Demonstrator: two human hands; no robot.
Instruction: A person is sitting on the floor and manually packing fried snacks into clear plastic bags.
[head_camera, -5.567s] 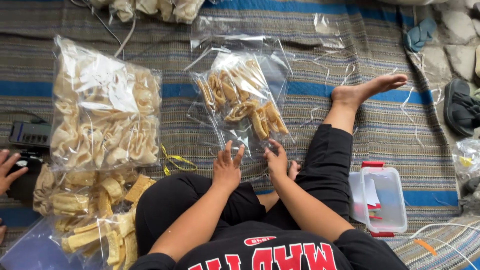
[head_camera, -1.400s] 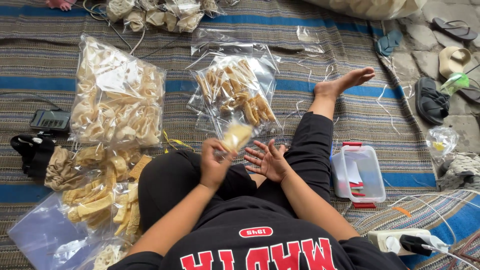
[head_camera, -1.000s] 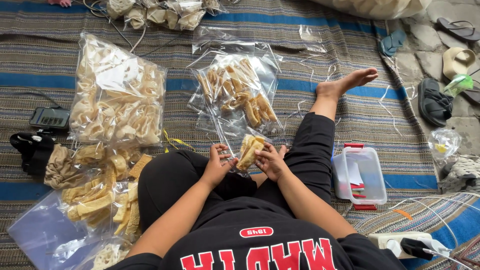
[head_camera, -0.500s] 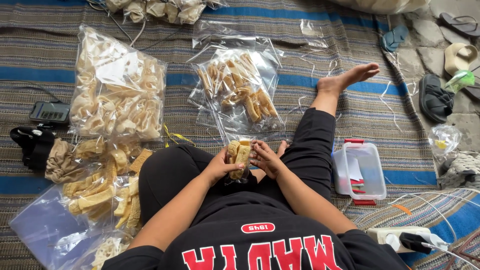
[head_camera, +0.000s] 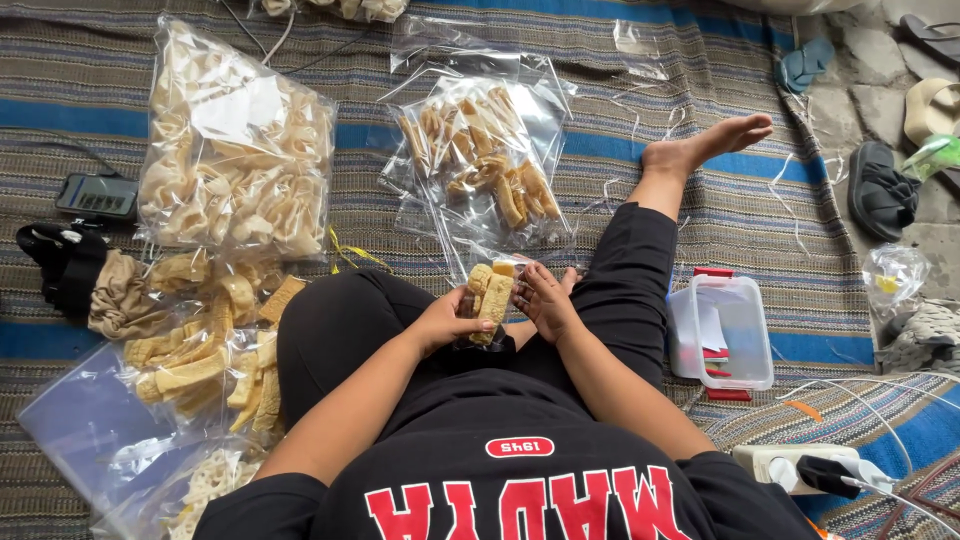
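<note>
Head-camera view, looking down on a person seated cross-legged on a striped woven mat (head_camera: 120, 140). Both hands meet over the lap: the left hand (head_camera: 440, 322) is curled around a small stack of tan crackers (head_camera: 487, 295), thumb on one side and fingers on the other, while the right hand (head_camera: 545, 300) presses its fingertips against the stack's other edge, so the stack is pinched between the two. Whether a clear wrapper surrounds the stack cannot be told (glare and fingers cover it). Just beyond the hands lies a half-filled clear bag of curled crackers (head_camera: 480, 165). Further left sits a fuller bag of pale crackers (head_camera: 235, 170), and below it a loose pile of tan cracker pieces (head_camera: 205, 335) on plastic. Beside the right knee rests a small clear box with red clasps (head_camera: 725, 330). Sandals (head_camera: 880, 190) lie well apart, off the mat.
</note>
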